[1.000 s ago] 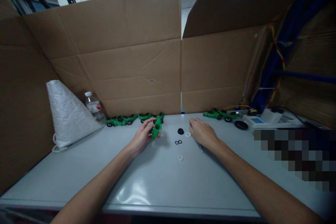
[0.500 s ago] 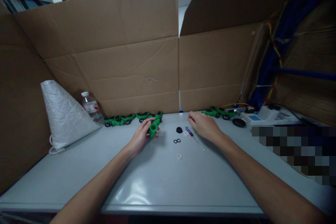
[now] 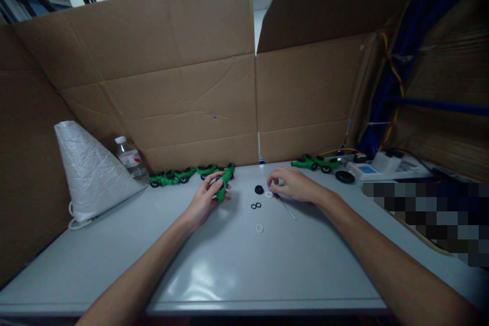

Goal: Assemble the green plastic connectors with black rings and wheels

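We count two bare hands over one pale table [image 3: 229, 265]. Our left hand [image 3: 206, 197] holds one green toy [image 3: 223, 186], its fingers closed around it, up off the table left of the small parts. Our right hand [image 3: 292, 184] has its fingers bent and close together over the handle of one screwdriver [image 3: 287, 209]. We cannot tell if they squeeze it. Its thin metal rod points toward us.

Between our hands we see one black cap [image 3: 259, 190]. We count two small black rings [image 3: 255, 206] side by side, and two white rings: one [image 3: 269, 195] by the right fingertips, one [image 3: 260, 228] nearer us.

At the back are two groups of green toys, one on the left [image 3: 171, 177] and one on the right [image 3: 316, 163]. They overlap, so we cannot count each toy. We also see one bottle [image 3: 131, 159], one silver bag [image 3: 93, 178] and one big black ring [image 3: 345, 177].

Half a second ago, our right hand was beyond the screwdriver and its handle showed. Now our fingers cover most of it. The green toy has turned, so its round hole no longer faces us.
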`<state>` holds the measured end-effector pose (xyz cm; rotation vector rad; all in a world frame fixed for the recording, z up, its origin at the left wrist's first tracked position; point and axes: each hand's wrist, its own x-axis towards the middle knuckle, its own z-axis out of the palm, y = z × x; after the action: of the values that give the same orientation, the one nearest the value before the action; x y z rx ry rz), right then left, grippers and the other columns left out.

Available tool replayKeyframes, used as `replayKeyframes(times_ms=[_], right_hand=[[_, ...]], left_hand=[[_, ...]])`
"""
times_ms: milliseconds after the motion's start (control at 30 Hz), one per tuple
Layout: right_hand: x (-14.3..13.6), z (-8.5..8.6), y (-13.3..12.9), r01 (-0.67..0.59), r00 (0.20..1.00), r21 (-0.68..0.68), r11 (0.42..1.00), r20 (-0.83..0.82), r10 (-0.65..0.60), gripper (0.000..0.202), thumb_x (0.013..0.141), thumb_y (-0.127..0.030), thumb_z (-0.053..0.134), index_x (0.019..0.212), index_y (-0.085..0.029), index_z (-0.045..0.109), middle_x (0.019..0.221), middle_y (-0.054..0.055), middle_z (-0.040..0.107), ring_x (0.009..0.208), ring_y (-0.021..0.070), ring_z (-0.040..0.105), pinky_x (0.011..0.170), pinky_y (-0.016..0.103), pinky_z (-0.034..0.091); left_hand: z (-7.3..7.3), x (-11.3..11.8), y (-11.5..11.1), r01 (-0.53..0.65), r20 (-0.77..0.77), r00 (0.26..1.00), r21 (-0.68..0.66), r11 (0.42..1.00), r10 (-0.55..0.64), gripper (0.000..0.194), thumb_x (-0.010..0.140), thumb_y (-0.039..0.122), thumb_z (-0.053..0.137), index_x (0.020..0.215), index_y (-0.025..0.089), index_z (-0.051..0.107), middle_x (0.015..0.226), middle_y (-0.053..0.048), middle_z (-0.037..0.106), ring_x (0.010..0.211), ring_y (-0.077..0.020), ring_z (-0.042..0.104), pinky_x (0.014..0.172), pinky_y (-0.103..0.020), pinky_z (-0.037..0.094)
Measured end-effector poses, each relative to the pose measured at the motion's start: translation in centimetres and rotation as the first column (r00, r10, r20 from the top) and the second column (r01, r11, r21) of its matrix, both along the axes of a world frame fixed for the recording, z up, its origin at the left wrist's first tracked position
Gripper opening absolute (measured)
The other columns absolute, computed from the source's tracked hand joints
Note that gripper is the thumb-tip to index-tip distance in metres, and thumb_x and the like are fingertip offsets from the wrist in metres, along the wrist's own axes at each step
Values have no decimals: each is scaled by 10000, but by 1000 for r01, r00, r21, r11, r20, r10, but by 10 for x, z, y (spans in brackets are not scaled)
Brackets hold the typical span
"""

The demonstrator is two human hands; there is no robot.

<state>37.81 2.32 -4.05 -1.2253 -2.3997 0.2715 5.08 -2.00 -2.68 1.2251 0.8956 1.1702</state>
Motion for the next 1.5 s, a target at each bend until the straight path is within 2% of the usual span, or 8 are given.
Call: replayKeyframes(times_ms=[333,533,733,833,967,1067,1267,1500], right_hand=[[-12,-7,-7,-36,999,-51,998,20,37,74,923,-277,702,948,-208,694,991,67,633,967,249,578,847,338,415],[-22,-3,-15,-39,997,-42,998,-62,37,78,923,-219,635,902,-222,560,932,50,634,877,225,567,777,321,394],[-31,4,-21,-3,948,-141,990,-315,-42,50,1015,-277,522,1034,-233,535,835,4,676,741,185,594,696,293,411],[-33,4,-19,24,951,-111,994,-303,-57,228,1050,-269,444,1200,-214,606,817,23,694,712,191,613,697,304,445],[-33,1,-16,22,966,-7,1000,-259,-23,363,1048,-215,450,1346,-209,658,1168,143,742,1020,260,689,926,391,510],[-35,0,-15,4,964,14,1000,-267,0,350,1056,-239,483,1365,-228,647,1362,155,686,1226,289,641,1069,450,471],[-39,5,-20,-31,956,-24,999,-292,22,208,1073,-300,469,1045,-205,652,984,79,732,892,229,671,841,332,486],[-40,3,-19,-34,965,-2,999,-258,32,236,1067,-315,479,874,-224,581,842,44,677,750,198,597,728,294,420]], left_hand=[[0,-1,1,-4,-55,998,32,999,6,653,917,522,771,1427,185,544,1151,-126,719,857,-191,719,831,-364,572],[-2,1,1,-2,-80,997,57,998,6,788,879,472,827,1522,199,462,1233,-146,704,893,-188,705,824,-347,568],[0,2,1,-9,-119,993,93,996,20,817,874,468,832,1543,207,442,1218,-122,700,896,-174,689,845,-338,561],[1,0,2,-39,-123,991,98,994,51,802,868,481,833,1527,211,466,1198,-111,690,891,-173,691,842,-343,564],[0,-1,3,-76,-119,989,100,992,88,784,853,488,843,1497,202,498,1171,-107,687,870,-171,693,813,-332,556],[0,0,3,-81,-131,987,108,991,95,768,862,483,836,1487,193,498,1171,-108,685,869,-173,697,806,-324,549],[-1,-1,3,-83,-151,983,111,990,100,771,872,499,819,1491,183,484,1182,-111,683,871,-171,698,816,-328,545],[-1,0,2,-63,-145,986,107,992,78,787,849,520,835,1481,186,505,1160,-114,692,859,-173,689,805,-334,542]])
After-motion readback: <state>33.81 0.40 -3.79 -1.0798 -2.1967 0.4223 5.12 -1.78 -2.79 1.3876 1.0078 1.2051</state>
